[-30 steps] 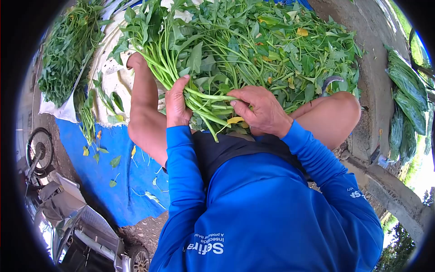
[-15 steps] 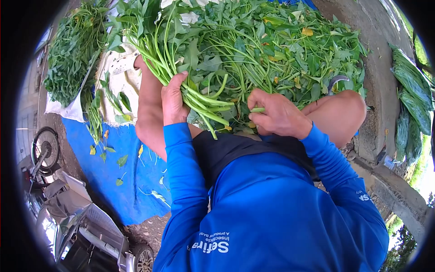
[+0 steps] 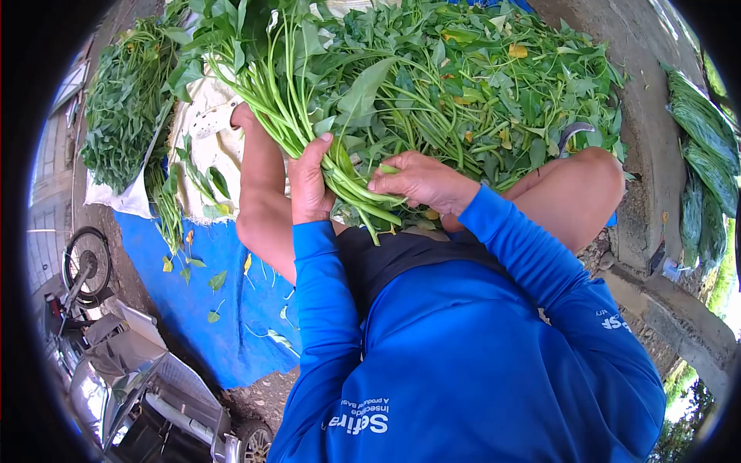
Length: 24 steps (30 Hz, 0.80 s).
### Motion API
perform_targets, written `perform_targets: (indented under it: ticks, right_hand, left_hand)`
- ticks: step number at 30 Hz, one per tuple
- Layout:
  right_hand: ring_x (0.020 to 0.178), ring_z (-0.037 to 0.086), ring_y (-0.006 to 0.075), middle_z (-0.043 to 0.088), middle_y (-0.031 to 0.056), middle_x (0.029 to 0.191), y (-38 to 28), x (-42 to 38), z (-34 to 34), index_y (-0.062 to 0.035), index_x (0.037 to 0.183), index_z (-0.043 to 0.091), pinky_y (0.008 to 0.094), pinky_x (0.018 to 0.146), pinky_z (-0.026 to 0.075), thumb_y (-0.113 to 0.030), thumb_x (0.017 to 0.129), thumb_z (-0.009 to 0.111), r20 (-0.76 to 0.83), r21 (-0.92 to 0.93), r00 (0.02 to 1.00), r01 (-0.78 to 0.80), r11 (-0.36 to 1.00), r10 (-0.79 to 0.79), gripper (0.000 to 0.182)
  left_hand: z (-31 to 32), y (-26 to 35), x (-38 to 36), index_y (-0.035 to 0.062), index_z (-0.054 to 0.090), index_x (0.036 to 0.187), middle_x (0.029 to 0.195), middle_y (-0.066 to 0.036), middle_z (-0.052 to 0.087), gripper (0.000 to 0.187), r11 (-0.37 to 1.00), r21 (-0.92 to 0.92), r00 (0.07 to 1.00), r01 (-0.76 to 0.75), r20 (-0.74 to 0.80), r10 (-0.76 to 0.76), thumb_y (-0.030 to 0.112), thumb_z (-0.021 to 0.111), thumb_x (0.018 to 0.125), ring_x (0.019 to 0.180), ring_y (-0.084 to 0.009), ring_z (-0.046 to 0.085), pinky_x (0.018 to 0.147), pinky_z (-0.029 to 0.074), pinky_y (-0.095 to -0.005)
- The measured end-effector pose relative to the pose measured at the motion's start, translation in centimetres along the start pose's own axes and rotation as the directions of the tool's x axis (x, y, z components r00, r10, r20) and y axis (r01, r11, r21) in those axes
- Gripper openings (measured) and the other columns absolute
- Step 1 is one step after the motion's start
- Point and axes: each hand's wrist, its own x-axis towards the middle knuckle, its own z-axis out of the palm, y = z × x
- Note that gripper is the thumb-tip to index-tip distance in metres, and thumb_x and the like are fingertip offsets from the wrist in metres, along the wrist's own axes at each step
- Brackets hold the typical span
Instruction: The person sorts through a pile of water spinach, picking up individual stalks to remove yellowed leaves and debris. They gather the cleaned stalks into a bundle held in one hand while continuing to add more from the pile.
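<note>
The left hand (image 3: 310, 181) is wrapped around a bunch of long green stems with soft leaves (image 3: 309, 116). Its fingers are curled tight round the stems, with the thumb tip poking up at the top. The bunch sits just in front of the person's lap, with the cut ends pointing down toward the dark shorts and the leafy tops fanning up and to the left.

The right hand (image 3: 421, 181) has moved. Half a second ago it was out to the right, pinching one loose green stem by itself, a little way off from the bunch. Now it has come across and is pressed against the bunch, right next to the left hand. Its fingers lie close together on the stems (I cannot tell if the loose stem is still pinched under them, because the fingertips are hidden in the green). To me this means the picked stem is being added to the bunch, so the bunch is growing one stem at a time.

Behind both hands is a big loose pile of the same green leafy plants (image 3: 494, 85), touching the bunch. A blue plastic sheet (image 3: 201, 316) lies on the ground to the left, with a few fallen leaves on it.
</note>
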Motion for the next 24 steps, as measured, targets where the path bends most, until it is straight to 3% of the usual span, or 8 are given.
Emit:
perform_targets:
  ticks: [5, 8, 10, 14, 16, 18, 20, 24]
  right_hand:
    - [0.092, 0.068, 0.0202, 0.076, 0.0112, 0.100, 2.4, -0.7, -1.2, 0.0022, 0.118, 0.075, 0.0364, 0.084, 0.054, -0.028, 0.100, 0.071, -0.509, -0.206, 0.850, 0.032, 0.978, -0.135, 0.035]
    - [0.083, 0.062, 0.0171, 0.072, 0.0083, 0.090, 2.0, -1.7, -6.5, 0.0011, 0.109, 0.075, 0.0371, 0.076, 0.050, -0.029, 0.100, 0.071, -0.699, -0.014, 0.710, 0.106, 0.994, -0.086, 0.031]
    - [0.074, 0.056, 0.0127, 0.065, 0.0019, 0.077, 0.0, -3.5, -13.5, 0.0002, 0.110, 0.077, 0.0329, 0.069, 0.046, -0.027, 0.100, 0.071, -0.816, -0.182, 0.534, 0.129, 0.975, -0.223, 0.029]
    - [0.118, 0.067, 0.0366, 0.071, 0.0238, 0.122, 0.2, -5.8, -24.6, 0.0040, 0.134, 0.067, 0.0467, 0.102, 0.054, -0.024, 0.096, 0.073, -0.721, -0.577, 0.039, -0.586, 0.569, -0.692, 0.047]
    - [0.126, 0.063, 0.0422, 0.068, 0.0281, 0.132, -1.5, -4.8, -22.1, 0.0050, 0.140, 0.062, 0.0499, 0.106, 0.053, -0.023, 0.094, 0.074, -0.647, -0.691, 0.092, -0.490, 0.532, -0.757, 0.055]
    - [0.107, 0.072, 0.0431, 0.075, 0.0249, 0.115, 0.0, -0.8, -17.7, -0.0034, 0.129, 0.073, 0.0496, 0.099, 0.056, -0.023, 0.096, 0.067, -0.584, -0.756, 0.538, -0.087, 0.649, -0.608, 0.039]
    - [0.101, 0.073, 0.0461, 0.076, 0.0253, 0.109, 4.6, 4.8, -14.9, -0.0063, 0.118, 0.076, 0.0523, 0.094, 0.058, -0.018, 0.094, 0.063, -0.339, -0.859, 0.747, 0.002, 0.511, -0.572, 0.029]
    - [0.100, 0.072, 0.0497, 0.074, 0.0285, 0.109, 6.9, 9.9, -13.6, -0.0031, 0.114, 0.073, 0.0562, 0.091, 0.057, -0.017, 0.096, 0.057, -0.460, -0.881, 0.707, -0.289, 0.374, -0.537, 0.027]
  left_hand:
    - [0.4, -0.5, 0.3, -0.0017, 0.068, 0.114, 0.099, -0.007, 0.071, 0.022, 0.988, -0.017, 0.968, -0.151, -0.208, 0.144, 0.010, 0.074, 0.096, 0.085, -0.0193, 0.070, 0.077, 0.059, -0.0345]
    - [-1.1, 0.2, 1.7, -0.0048, 0.068, 0.117, 0.103, -0.010, 0.072, 0.025, 0.986, -0.117, 0.956, -0.122, -0.281, 0.085, 0.007, 0.071, 0.096, 0.088, -0.0228, 0.073, 0.083, 0.063, -0.0393]
    - [-1.7, 1.2, 2.1, -0.0060, 0.069, 0.115, 0.103, -0.011, 0.072, 0.024, 0.985, -0.140, 0.964, -0.102, -0.259, 0.063, 0.007, 0.072, 0.096, 0.089, -0.0228, 0.073, 0.082, 0.062, -0.0387]
    - [-2.5, 1.3, 2.6, -0.0051, 0.069, 0.115, 0.098, -0.009, 0.072, 0.023, 0.993, -0.120, 0.962, -0.024, -0.274, -0.010, 0.008, 0.073, 0.095, 0.086, -0.0215, 0.072, 0.081, 0.061, -0.0370]
    - [-2.8, 0.1, 3.6, -0.0039, 0.070, 0.113, 0.097, -0.009, 0.073, 0.022, 0.995, -0.088, 0.955, 0.054, -0.285, -0.077, 0.007, 0.074, 0.094, 0.085, -0.0217, 0.072, 0.079, 0.062, -0.0366]
    - [-2.0, -1.7, 3.5, -0.0028, 0.071, 0.108, 0.098, -0.010, 0.074, 0.018, 0.992, -0.074, 0.947, 0.102, -0.297, -0.119, 0.007, 0.075, 0.093, 0.082, -0.0223, 0.073, 0.075, 0.063, -0.0374]
    - [-1.6, -2.9, 3.2, -0.0028, 0.071, 0.107, 0.096, -0.011, 0.075, 0.018, 0.986, -0.054, 0.944, 0.156, -0.284, -0.165, 0.007, 0.075, 0.093, 0.079, -0.0226, 0.073, 0.072, 0.063, -0.0371]
    - [-2.9, -3.7, 2.1, -0.0047, 0.072, 0.102, 0.086, -0.010, 0.072, 0.017, 0.979, -0.032, 0.920, 0.202, -0.336, -0.201, 0.006, 0.075, 0.089, 0.067, -0.0202, 0.068, 0.061, 0.058, -0.0347]
